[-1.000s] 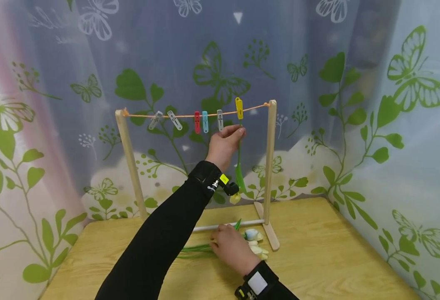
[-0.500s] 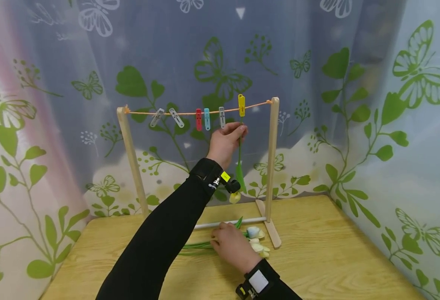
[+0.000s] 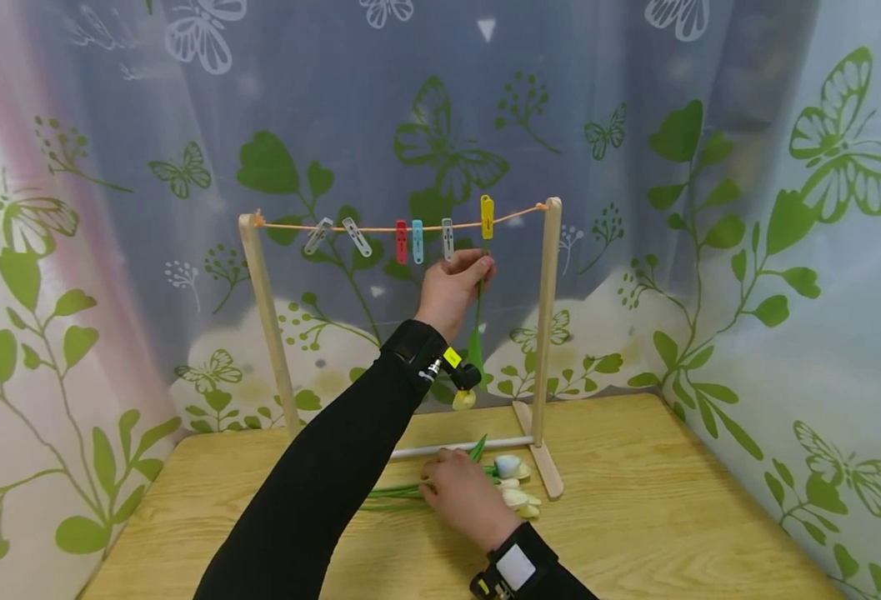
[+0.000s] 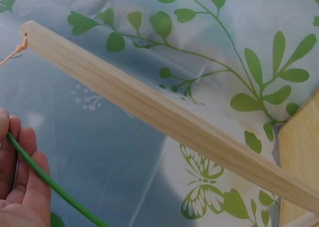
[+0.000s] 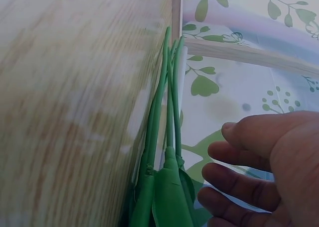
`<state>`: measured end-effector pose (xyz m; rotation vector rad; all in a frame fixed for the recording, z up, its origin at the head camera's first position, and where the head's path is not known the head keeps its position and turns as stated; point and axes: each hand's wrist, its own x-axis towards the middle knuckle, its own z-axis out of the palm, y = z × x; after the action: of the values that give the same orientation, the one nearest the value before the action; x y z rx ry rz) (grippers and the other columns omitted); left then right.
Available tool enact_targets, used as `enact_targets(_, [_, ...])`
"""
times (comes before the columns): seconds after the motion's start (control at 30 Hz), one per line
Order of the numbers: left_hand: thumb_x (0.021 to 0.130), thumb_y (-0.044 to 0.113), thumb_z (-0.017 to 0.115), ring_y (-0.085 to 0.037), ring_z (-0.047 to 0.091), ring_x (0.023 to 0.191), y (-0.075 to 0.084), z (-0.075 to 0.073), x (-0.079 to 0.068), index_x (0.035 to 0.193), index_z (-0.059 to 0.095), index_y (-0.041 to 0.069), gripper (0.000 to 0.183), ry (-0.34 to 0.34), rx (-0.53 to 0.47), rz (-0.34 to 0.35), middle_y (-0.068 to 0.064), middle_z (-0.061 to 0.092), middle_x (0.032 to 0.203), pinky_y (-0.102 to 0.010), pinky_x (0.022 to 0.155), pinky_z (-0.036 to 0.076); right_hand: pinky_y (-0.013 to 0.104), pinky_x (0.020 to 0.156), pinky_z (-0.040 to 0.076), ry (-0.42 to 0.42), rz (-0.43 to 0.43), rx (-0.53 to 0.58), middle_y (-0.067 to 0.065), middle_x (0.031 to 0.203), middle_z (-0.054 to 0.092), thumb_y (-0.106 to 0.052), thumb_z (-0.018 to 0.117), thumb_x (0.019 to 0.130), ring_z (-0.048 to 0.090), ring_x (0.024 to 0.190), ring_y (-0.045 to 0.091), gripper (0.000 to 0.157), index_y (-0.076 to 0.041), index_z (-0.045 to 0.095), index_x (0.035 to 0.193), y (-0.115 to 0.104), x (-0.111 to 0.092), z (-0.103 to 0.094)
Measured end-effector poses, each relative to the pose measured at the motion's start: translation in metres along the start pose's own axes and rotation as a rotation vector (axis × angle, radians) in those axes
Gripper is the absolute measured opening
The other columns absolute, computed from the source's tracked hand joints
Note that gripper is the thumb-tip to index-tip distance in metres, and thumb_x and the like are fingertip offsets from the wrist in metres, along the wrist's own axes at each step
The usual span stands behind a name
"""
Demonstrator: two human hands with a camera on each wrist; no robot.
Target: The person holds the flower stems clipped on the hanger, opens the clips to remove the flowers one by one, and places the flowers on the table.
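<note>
My left hand (image 3: 451, 287) is raised to the orange line and pinches the green stem (image 4: 59, 189) of a tulip between thumb and fingers. The tulip hangs head down, its yellow bloom (image 3: 463, 400) partly behind the wrist camera. Its stem top reaches the lower tip of a yellow clothespin (image 3: 488, 218) clipped on the line. Low over the table, my right hand (image 3: 470, 498) hovers by a bunch of tulips with green stems (image 5: 169, 112) and pale blooms (image 3: 517, 500). In the right wrist view its fingers are loosely bent and apart from the stems.
Several more clothespins, among them a red one (image 3: 401, 242) and a light blue one (image 3: 417, 242), hang along the line. Wooden posts (image 3: 548, 317) hold the line, with a white bar (image 3: 515, 443) low between them. A patterned curtain (image 3: 320, 83) stands behind the wooden table (image 3: 635, 500).
The hanging tulip's bloom has swung slightly left under my left hand. The view has shifted a little; both hands otherwise keep their places.
</note>
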<state>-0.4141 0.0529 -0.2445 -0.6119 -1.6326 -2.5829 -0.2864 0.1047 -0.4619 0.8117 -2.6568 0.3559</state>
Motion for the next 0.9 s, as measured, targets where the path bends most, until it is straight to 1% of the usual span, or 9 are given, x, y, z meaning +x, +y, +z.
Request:
enact_targets(0.1, [0.098,0.007,0.072,-0.021,0.07,0.102,-0.002,-0.005,-0.001,0.12,0.072,0.005,0.022,0.016,0.027,-0.002,-0.009,0.073,0.114,-0.049,0.109,0.052,0.036,0.088,0.057,-0.013,-0.001,0.011,-0.006,0.09,0.072,-0.023,0.072,0.099,0.066,0.09,0.015,0.011,-0.016,0.078,0.094,-0.003,0.0,0.002])
enact_targets(0.17, [0.097,0.008,0.073,-0.023,0.071,0.105,-0.005,-0.008,-0.002,0.121,0.072,0.007,0.024,0.025,0.048,-0.003,-0.009,0.072,0.114,-0.051,0.113,0.051,0.035,0.085,0.057,-0.001,-0.007,0.02,-0.007,0.086,0.07,-0.023,0.073,0.098,0.064,0.087,0.014,0.011,-0.016,0.077,0.091,-0.004,-0.001,0.004])
enact_targets(0.27, [0.096,0.009,0.075,-0.026,0.071,0.108,-0.008,-0.01,-0.004,0.122,0.073,0.009,0.026,0.035,0.065,-0.002,-0.009,0.072,0.111,-0.052,0.114,0.05,0.034,0.083,0.057,0.024,-0.018,0.034,-0.006,0.086,0.068,-0.021,0.074,0.097,0.063,0.084,0.014,0.01,-0.015,0.077,0.091,-0.005,-0.003,0.005])
enact_targets(0.4, [0.096,0.009,0.074,-0.025,0.071,0.109,-0.008,-0.009,-0.008,0.122,0.073,0.008,0.026,0.035,0.078,-0.021,-0.009,0.072,0.113,-0.05,0.114,0.051,0.03,0.074,0.056,0.044,0.001,0.071,-0.005,0.086,0.065,-0.021,0.075,0.096,0.06,0.078,0.011,0.007,-0.015,0.078,0.093,-0.006,-0.005,0.002])
enact_targets(0.53, [0.097,0.007,0.073,-0.024,0.071,0.109,0.0,-0.003,-0.016,0.123,0.073,0.006,0.026,0.024,0.079,-0.041,-0.009,0.072,0.113,-0.05,0.115,0.05,0.026,0.066,0.054,0.08,0.02,0.081,-0.005,0.084,0.063,-0.021,0.077,0.096,0.056,0.073,0.008,0.007,-0.015,0.079,0.094,-0.004,-0.008,-0.005])
enact_targets(0.6, [0.097,0.006,0.073,-0.024,0.071,0.108,0.005,-0.001,-0.02,0.124,0.072,0.005,0.027,0.022,0.078,-0.04,-0.009,0.072,0.112,-0.05,0.114,0.05,0.026,0.066,0.056,0.09,0.019,0.088,-0.004,0.086,0.065,-0.021,0.077,0.095,0.057,0.074,0.008,0.008,-0.014,0.08,0.096,-0.004,-0.009,-0.009])
enact_targets(0.7, [0.098,0.005,0.072,-0.023,0.071,0.108,0.01,0.001,-0.022,0.126,0.071,0.003,0.028,0.015,0.076,-0.036,-0.009,0.072,0.113,-0.048,0.113,0.052,0.028,0.069,0.059,0.095,0.01,0.083,-0.002,0.089,0.068,-0.021,0.078,0.094,0.062,0.077,0.009,0.01,-0.013,0.081,0.099,-0.001,-0.01,-0.016])
enact_targets(0.8, [0.098,0.005,0.072,-0.024,0.072,0.109,0.013,0.002,-0.02,0.126,0.071,0.003,0.028,0.009,0.073,-0.027,-0.009,0.072,0.114,-0.045,0.11,0.054,0.031,0.073,0.061,0.098,0.015,0.079,0.0,0.092,0.071,-0.021,0.079,0.094,0.066,0.082,0.013,0.011,-0.011,0.081,0.099,0.004,-0.01,-0.026])
enact_targets(0.9, [0.098,0.005,0.072,-0.023,0.072,0.106,0.013,0.001,-0.016,0.124,0.071,0.003,0.027,0.009,0.084,-0.009,-0.01,0.072,0.113,-0.044,0.108,0.056,0.033,0.076,0.062,0.097,0.042,0.075,0.001,0.094,0.071,-0.019,0.08,0.093,0.068,0.085,0.017,0.011,-0.011,0.081,0.099,0.012,-0.009,-0.038])
